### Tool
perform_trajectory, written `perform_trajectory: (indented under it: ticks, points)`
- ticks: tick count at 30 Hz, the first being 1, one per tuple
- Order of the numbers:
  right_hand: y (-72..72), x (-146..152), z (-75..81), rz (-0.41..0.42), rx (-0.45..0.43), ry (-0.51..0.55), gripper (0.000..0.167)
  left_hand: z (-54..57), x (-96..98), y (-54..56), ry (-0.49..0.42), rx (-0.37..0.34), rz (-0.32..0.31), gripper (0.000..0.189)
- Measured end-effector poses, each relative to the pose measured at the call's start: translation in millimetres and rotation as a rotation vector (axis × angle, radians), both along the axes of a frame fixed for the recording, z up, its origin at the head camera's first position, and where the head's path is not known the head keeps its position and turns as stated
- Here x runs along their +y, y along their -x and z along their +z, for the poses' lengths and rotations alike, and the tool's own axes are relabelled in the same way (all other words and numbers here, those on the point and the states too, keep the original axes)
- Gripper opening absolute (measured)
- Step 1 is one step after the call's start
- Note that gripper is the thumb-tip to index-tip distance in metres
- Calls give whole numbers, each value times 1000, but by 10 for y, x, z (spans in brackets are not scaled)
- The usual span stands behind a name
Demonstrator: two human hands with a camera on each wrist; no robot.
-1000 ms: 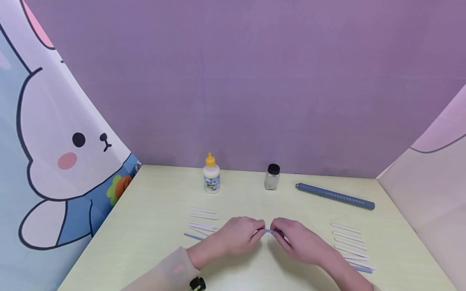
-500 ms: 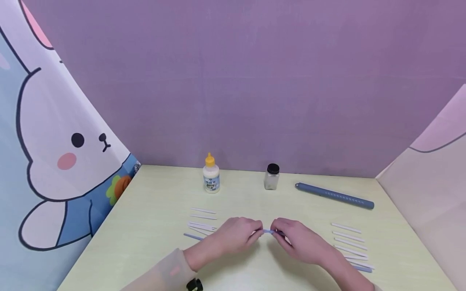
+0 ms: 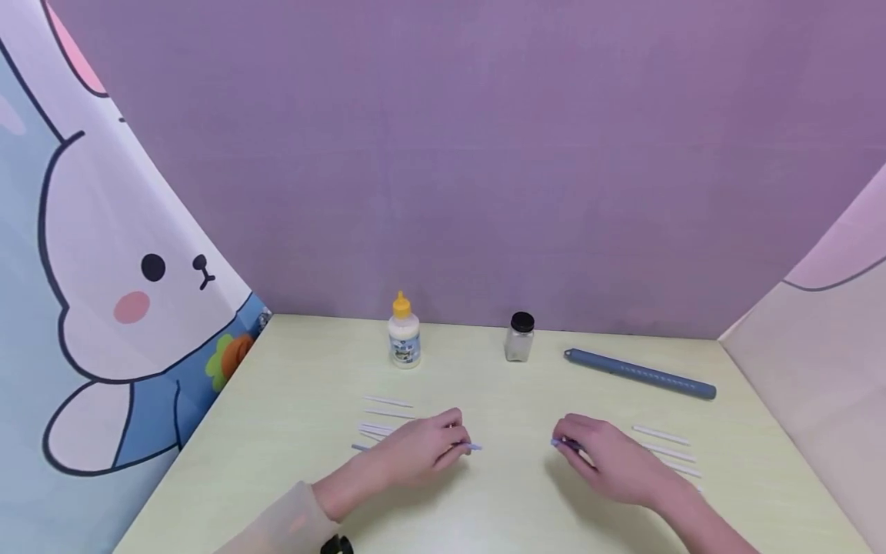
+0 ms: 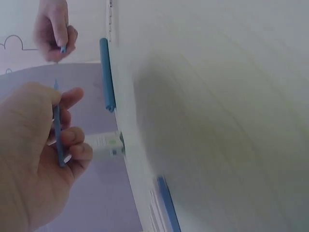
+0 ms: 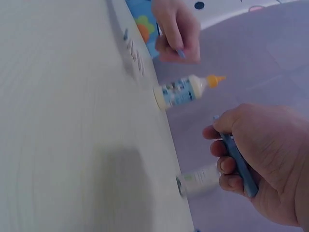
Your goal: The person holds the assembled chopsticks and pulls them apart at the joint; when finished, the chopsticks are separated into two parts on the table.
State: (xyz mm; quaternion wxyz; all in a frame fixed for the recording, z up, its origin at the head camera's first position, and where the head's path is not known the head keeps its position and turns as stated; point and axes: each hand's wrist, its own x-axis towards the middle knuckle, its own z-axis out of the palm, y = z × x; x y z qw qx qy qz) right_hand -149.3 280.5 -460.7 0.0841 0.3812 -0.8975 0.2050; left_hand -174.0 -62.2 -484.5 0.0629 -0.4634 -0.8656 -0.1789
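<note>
My left hand [image 3: 424, 448] pinches a slim blue stick [image 4: 58, 130] between thumb and forefinger, and it runs back across the curled fingers in the left wrist view. A short tip of it pokes out toward the middle of the table. Facing it, my right hand [image 3: 609, 462] grips a thicker blue stick [image 5: 239, 164] that lies along the palm, its narrow end at the thumb tip. A gap separates the two sticks. Both hands are raised over the pale table [image 3: 505, 508]. Left of centre lie several thin white sticks [image 3: 389, 402], partly hidden by my left hand.
A glue bottle with a yellow cap [image 3: 404, 338] and a small black-lidded jar [image 3: 519, 338] stand at the back. A thick dark blue rod [image 3: 640, 374] lies back right. More white sticks [image 3: 667, 451] are beside my right forearm. Another blue stick [image 4: 168, 205] lies among the left ones.
The hands have moved apart, left hand leftward and right hand rightward. The blue piece that spanned between them now shows as two separate sticks, one in each hand.
</note>
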Motion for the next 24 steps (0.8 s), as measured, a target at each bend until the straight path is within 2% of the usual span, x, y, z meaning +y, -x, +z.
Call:
perform_trajectory:
  ticks: [4,8,12,14,17,20,24]
  points:
    - [-38,344,12,-23,94,-4,22,36,-209,-66,4,-41,19,19]
    - [-74,670,7,7,177,30,36,103,-479,-138,0,-94,66,21]
    - [-134,947,-17,7,217,41,47,141,-728,-181,-19,-64,69,19]
    - [-176,1058,-38,-11,215,42,49,150,-833,-195,-21,-44,62,19]
    - [-239,1188,-91,-27,186,43,48,146,-959,-212,-3,-59,66,19]
    - [-295,1271,-167,5,146,61,48,131,-1037,-222,19,-110,81,16]
    - [-353,1328,-275,53,91,94,52,101,-1076,-207,46,-212,96,11]
